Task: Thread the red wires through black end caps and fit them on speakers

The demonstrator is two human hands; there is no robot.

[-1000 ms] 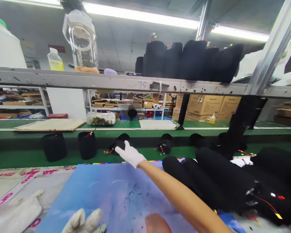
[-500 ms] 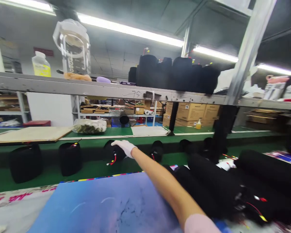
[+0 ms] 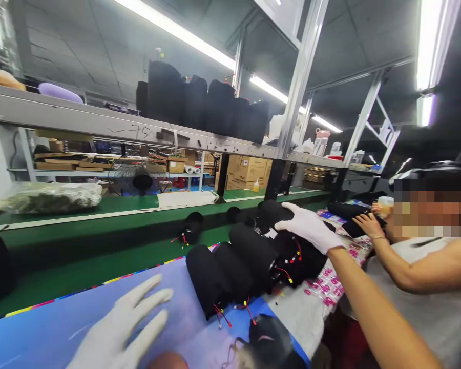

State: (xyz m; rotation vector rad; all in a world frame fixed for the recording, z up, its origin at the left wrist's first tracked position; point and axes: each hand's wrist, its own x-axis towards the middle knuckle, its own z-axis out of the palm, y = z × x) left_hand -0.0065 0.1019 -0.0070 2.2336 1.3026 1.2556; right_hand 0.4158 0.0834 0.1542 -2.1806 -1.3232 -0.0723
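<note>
My right hand (image 3: pixel 308 226), in a white glove, lies on top of a pile of black fabric-covered cylinders (image 3: pixel 249 256) with red and yellow wires at their ends. Its fingers curl over the topmost black cylinder (image 3: pixel 271 212) at the pile's far end. My left hand (image 3: pixel 123 328), also gloved in white, hovers open with fingers spread over the blue mat (image 3: pixel 61 328) at the lower left. It holds nothing.
A green conveyor belt (image 3: pixel 100 256) runs behind the mat with small black parts (image 3: pixel 192 229) on it. A metal shelf (image 3: pixel 100 125) overhead carries more black cylinders. A co-worker sits close on the right, their hand (image 3: pixel 369 223) at work on the bench.
The view swung right. My right hand left the small black part on the belt and came to the pile of cylinders. My left hand has come into view, open.
</note>
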